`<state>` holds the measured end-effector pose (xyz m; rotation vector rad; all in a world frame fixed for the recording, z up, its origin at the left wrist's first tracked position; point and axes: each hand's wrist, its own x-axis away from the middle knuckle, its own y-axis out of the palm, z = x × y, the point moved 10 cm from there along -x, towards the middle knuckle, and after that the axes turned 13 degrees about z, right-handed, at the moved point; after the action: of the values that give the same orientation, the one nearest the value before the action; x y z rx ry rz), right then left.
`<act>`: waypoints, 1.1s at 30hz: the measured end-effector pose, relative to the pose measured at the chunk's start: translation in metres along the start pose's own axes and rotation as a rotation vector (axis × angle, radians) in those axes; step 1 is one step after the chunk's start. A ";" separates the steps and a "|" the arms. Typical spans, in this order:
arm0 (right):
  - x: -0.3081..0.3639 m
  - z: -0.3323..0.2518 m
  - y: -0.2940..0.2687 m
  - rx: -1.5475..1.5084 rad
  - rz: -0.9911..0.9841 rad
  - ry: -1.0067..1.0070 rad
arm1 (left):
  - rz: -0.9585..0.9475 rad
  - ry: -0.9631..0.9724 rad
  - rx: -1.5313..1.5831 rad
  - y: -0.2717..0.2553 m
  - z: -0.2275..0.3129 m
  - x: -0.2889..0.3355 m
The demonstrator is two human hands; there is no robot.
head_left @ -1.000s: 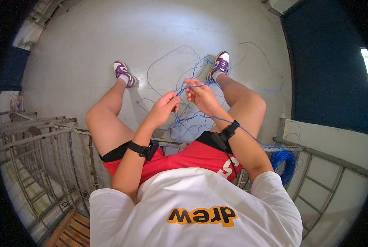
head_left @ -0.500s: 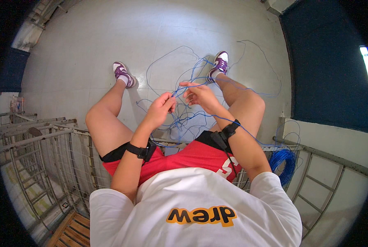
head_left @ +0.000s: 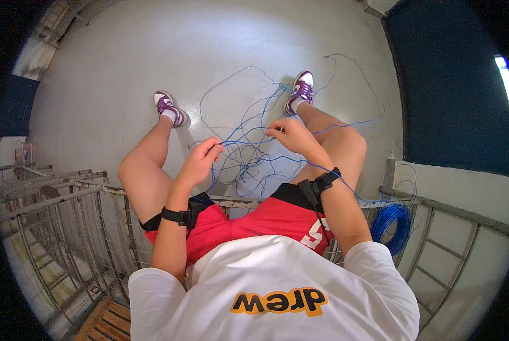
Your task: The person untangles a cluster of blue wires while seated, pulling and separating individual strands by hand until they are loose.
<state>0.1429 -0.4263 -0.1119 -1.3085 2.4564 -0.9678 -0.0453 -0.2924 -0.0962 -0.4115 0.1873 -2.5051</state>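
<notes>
A thin blue cable [head_left: 253,138] spreads in loose, tangled loops between my legs and over the floor. Between finger and thumb, my left hand [head_left: 200,161] pinches several strands of it. My right hand [head_left: 293,135], a little farther away and to the right, is closed in a pinch on another stretch of the cable. The strands run between the two hands. One line passes below my right wrist and leads toward a coiled bundle of blue cable [head_left: 392,228] at my right side.
I sit on a metal frame [head_left: 345,211] with wire mesh. Metal racks [head_left: 44,196] stand at the left, above a slatted wooden board [head_left: 109,321]. A dark blue panel [head_left: 448,85] covers the right wall. Cable loops lie by my right shoe [head_left: 301,91] on the grey floor [head_left: 123,62].
My hands have drawn apart: the left moved left and nearer, the right moved to the right. My right fingers, looser before, are now pinched on the cable, and the strands between are spread out.
</notes>
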 end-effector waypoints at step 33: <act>0.062 0.041 -0.179 -0.846 1.390 -0.036 | 0.144 -0.095 0.327 -0.020 0.046 -0.134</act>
<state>0.2446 -0.5647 -0.0229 0.4969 2.8295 0.4585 0.0638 -0.2011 -0.0823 -0.3659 -0.2212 -2.3130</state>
